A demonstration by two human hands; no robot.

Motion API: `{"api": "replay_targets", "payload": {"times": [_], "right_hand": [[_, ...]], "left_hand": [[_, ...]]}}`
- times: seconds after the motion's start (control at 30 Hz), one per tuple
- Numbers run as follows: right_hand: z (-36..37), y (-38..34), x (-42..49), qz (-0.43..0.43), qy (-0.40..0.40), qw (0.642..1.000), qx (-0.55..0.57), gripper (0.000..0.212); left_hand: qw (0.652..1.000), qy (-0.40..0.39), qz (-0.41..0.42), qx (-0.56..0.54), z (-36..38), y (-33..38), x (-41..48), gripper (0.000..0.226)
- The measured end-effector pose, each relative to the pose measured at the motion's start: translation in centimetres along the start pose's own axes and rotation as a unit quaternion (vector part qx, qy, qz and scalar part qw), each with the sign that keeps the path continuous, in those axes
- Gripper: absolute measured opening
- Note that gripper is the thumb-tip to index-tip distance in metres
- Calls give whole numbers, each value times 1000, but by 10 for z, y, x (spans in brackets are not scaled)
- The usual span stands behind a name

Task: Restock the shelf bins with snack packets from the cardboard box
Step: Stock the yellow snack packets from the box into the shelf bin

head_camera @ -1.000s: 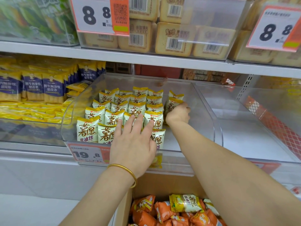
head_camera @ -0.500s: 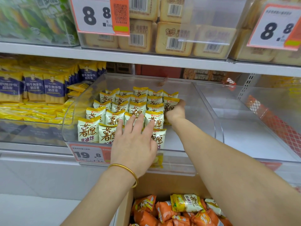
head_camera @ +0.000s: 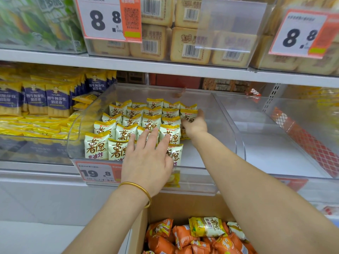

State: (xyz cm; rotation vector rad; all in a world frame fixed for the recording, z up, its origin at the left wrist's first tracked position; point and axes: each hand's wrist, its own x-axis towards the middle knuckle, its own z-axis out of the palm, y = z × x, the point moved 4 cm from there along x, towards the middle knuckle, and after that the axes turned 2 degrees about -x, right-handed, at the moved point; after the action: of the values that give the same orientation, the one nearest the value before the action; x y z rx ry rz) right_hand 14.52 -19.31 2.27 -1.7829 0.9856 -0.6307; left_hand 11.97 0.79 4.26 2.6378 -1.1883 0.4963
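Observation:
Several rows of white-and-yellow snack packets (head_camera: 117,131) stand upright in the left part of a clear shelf bin (head_camera: 238,143). My left hand (head_camera: 146,158), with a gold bangle at the wrist, lies flat with straight fingers on the front packets. My right hand (head_camera: 194,123) reaches deeper into the bin and presses its palm against the right side of the packet rows; some fingers are hidden. Below the bin an open cardboard box (head_camera: 183,204) holds orange packets (head_camera: 183,235) and a yellow-white packet (head_camera: 207,226).
A second clear bin (head_camera: 275,153) sits to the right. The left bin holds blue-and-yellow packets (head_camera: 36,99). The shelf above carries biscuit packs (head_camera: 183,43) and price tags (head_camera: 108,17). A 19.8 tag (head_camera: 97,173) hangs on my bin's front.
My right hand uncurled and pushed the rightmost packets left against the other rows. My left hand stayed on the front packets.

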Motion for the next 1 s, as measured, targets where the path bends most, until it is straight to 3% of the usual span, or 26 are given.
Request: {"api": "replay_targets", "payload": {"times": [0.13,0.4,0.77,0.9,1.0], "right_hand": [[-4,-3,-3,-12,30,999,-19,61],[4,4,-2,-12,-19,999,39,62],[-15,-19,-20,-28,-35,999,15,70],[-52,-37,-80,-118,-71,990,15,59],[-102,-32,-161,-198,-120,971,57,32]], "left_hand": [[1000,-3,1,-11,0,0,-1,68],[999,-19,-6,-33,-4,1,-2,79],[1000,11,4,-25,-2,-1,-2,52],[995,52,7,-83,-17,-1,-5,53],[988,97,52,-104,-42,9,-15,45]]}}
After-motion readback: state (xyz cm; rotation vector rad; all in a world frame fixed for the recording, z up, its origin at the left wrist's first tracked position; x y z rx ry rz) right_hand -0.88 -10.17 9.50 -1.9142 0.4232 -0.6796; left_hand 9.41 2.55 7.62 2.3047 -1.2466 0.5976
